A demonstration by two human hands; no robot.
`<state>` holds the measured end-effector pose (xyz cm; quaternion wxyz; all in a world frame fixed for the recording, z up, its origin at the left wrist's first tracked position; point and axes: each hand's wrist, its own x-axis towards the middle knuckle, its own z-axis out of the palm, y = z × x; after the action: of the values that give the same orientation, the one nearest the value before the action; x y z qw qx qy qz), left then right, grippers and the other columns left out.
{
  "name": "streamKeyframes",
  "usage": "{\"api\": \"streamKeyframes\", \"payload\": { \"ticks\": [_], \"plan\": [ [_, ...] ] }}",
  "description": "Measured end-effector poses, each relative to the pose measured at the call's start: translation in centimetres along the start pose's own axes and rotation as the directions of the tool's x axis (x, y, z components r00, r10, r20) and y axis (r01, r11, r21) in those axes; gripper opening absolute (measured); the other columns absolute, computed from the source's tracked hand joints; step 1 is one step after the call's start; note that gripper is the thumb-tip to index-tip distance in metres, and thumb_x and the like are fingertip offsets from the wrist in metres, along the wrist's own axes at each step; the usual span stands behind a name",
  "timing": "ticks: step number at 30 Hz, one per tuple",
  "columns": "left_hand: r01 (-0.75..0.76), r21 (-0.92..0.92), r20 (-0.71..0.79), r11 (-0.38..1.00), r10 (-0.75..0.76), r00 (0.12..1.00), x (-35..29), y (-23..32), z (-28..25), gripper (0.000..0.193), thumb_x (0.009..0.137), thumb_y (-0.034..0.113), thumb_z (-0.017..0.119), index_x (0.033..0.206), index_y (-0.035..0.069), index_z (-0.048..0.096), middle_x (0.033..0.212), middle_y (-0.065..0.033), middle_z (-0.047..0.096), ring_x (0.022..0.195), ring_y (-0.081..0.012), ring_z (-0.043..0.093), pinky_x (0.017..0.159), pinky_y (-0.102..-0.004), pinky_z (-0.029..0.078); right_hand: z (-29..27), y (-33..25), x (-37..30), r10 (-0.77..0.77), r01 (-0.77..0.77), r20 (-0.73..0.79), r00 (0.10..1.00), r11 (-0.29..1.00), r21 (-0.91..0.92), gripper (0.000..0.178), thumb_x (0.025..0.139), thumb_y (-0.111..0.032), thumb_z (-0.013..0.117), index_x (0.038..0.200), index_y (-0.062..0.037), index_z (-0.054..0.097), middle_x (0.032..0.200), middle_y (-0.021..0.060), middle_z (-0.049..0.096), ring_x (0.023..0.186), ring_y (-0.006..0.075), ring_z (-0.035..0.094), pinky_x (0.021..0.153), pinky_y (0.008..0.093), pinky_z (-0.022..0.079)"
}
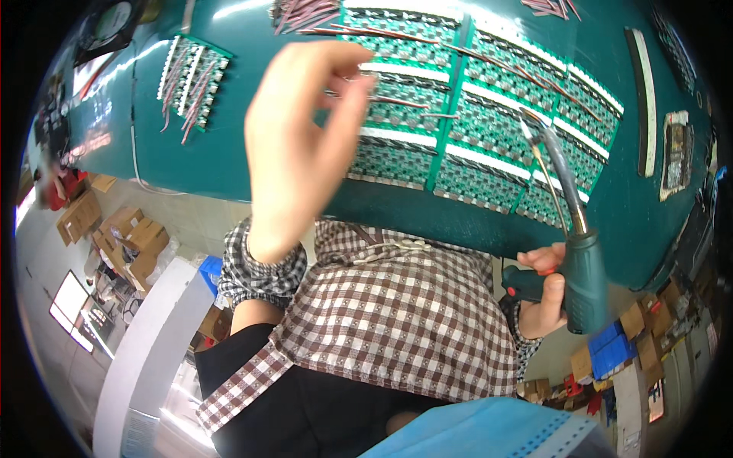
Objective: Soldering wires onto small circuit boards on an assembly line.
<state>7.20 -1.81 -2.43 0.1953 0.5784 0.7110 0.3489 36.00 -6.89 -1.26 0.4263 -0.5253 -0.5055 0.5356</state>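
Blue mask (489,431) nearest, then checked apron (397,320). From here I see the right hand (546,298) clamped round the handle of a green soldering gun (586,282); its tip points over the green boards (485,179), which lie side by side on the dark green table (206,164). The left hand (294,130), blurred, hovers at the boards' left part, fingers curled near thin wires (397,101); can't tell if it pinches one. Wire bundle (305,15) beyond it; separate small board (195,80) with wires on top, well left.
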Motion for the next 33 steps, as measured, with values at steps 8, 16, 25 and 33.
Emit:
{"api": "streamKeyframes", "payload": {
  "ticks": [8, 16, 25, 33],
  "plan": [
    [0.011, 0.236, -0.080, 0.972, 0.008, 0.997, 2.3, -5.7, -2.1, 0.014, 0.082, 0.004, 0.068, 0.096, 0.003, 0.066, 0.086, -0.0030, 0.061, 0.073, -0.0102, 0.057, 0.066, -0.0236, 0.045, -0.4, -0.3, 0.4, 0.047, -0.048, 0.020, 0.999, 0.997, 0.058, 0.039, 0.097, -0.020, 0.052, 0.121, 0.0092, 0.045, 0.098, 0.0146, 0.055, 0.087, 0.0228, 0.058, 0.075, 0.0357, 0.058],
    [-0.051, 0.218, -0.076, 0.975, 0.069, 0.995, 4.4, -6.2, -2.1, 0.014, 0.082, 0.007, 0.070, 0.095, 0.003, 0.067, 0.082, -0.0021, 0.060, 0.070, -0.0094, 0.054, 0.063, -0.0231, 0.043, -0.1, -0.2, 0.5, 0.081, -0.071, -0.094, 0.992, 0.992, 0.105, 0.043, 0.090, -0.019, 0.062, 0.118, 0.0113, 0.047, 0.097, 0.0185, 0.056, 0.083, 0.0257, 0.060, 0.071, 0.0374, 0.059],
    [-0.160, 0.222, -0.071, 0.962, 0.180, 0.981, 6.5, -4.0, -1.3, 0.014, 0.083, 0.007, 0.069, 0.096, 0.004, 0.067, 0.082, -0.0022, 0.060, 0.070, -0.0094, 0.054, 0.064, -0.0232, 0.044, -0.9, -0.1, 1.0, 0.001, 0.000, -0.059, 0.998, 1.000, 0.012, 0.039, 0.095, -0.020, 0.054, 0.119, 0.0102, 0.046, 0.095, 0.0162, 0.056, 0.086, 0.0236, 0.059, 0.071, 0.0365, 0.059],
    [-0.599, -0.084, -0.098, 0.797, 0.591, 0.800, 11.6, -0.1, 7.0, 0.012, 0.082, 0.012, 0.060, 0.087, 0.001, 0.060, 0.088, -0.0184, 0.059, 0.084, -0.0364, 0.059, 0.075, -0.0427, 0.047, -1.0, 0.3, 1.3, 0.004, 0.034, -0.201, 0.980, 0.982, 0.187, 0.034, 0.089, -0.013, 0.060, 0.112, 0.0108, 0.052, 0.093, 0.0171, 0.058, 0.080, 0.0246, 0.061, 0.067, 0.0377, 0.060]
  ]
}}
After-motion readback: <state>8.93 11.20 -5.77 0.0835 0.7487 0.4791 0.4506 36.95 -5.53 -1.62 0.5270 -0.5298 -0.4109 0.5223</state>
